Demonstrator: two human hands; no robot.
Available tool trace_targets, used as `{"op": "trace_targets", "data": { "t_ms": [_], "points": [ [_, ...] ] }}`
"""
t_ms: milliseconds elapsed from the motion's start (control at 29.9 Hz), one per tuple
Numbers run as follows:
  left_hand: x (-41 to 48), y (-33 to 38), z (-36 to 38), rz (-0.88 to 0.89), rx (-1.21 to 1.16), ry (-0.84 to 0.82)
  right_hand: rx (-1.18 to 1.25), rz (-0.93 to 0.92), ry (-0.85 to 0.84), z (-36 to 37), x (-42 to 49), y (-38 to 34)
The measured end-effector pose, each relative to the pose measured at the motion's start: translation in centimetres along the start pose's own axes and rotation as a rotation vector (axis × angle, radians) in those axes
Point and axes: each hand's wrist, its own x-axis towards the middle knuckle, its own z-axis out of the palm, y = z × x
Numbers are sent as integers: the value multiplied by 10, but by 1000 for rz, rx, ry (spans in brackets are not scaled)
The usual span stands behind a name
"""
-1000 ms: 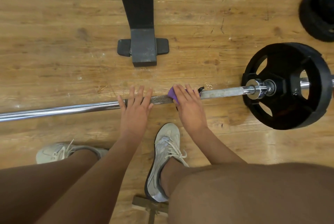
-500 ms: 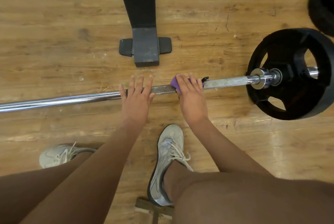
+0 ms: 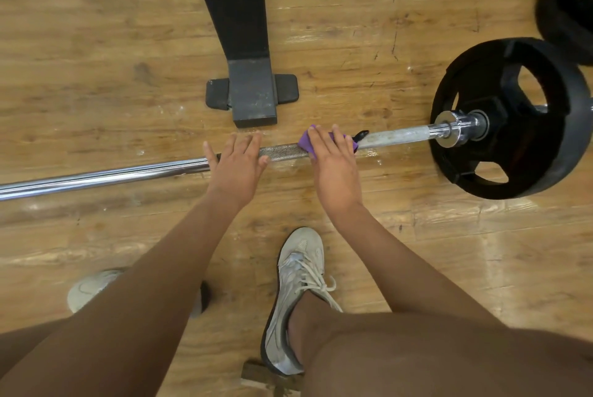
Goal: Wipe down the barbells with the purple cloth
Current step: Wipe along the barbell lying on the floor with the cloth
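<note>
A chrome barbell (image 3: 112,177) lies on the wooden floor, running from the left edge to a black weight plate (image 3: 475,169) on the right. The purple cloth (image 3: 305,144) is draped over the bar's knurled part. My right hand (image 3: 333,165) presses it onto the bar with fairly straight fingers, so only its edges show. My left hand (image 3: 236,165) rests on the bar a short way to the left, fingers straight across it. A small black piece (image 3: 361,134) sticks up from the bar just right of the cloth.
A black rack foot (image 3: 253,92) stands on the floor just beyond the bar, between my hands. A second black plate (image 3: 568,11) lies at the far right. My two grey shoes (image 3: 295,294) are planted on the near side of the bar.
The bar has rolled away from me, closer to the rack foot, with both hands still on it. Their spacing along the bar is about the same.
</note>
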Motion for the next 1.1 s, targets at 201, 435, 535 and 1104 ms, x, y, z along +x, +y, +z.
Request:
{"op": "trace_targets", "data": {
  "t_ms": [201,435,535,1104],
  "points": [
    [7,3,-9,-27,11,-57,-64,-217,-76,-5,10,6],
    [13,-1,-8,-19,15,-57,46,-86,-53,-16,25,12],
    [15,1,-9,-32,32,-54,38,-178,-66,-5,13,-2],
    [-8,21,29,-56,-77,154,-5,-88,10,-4,20,10]
  ]
}}
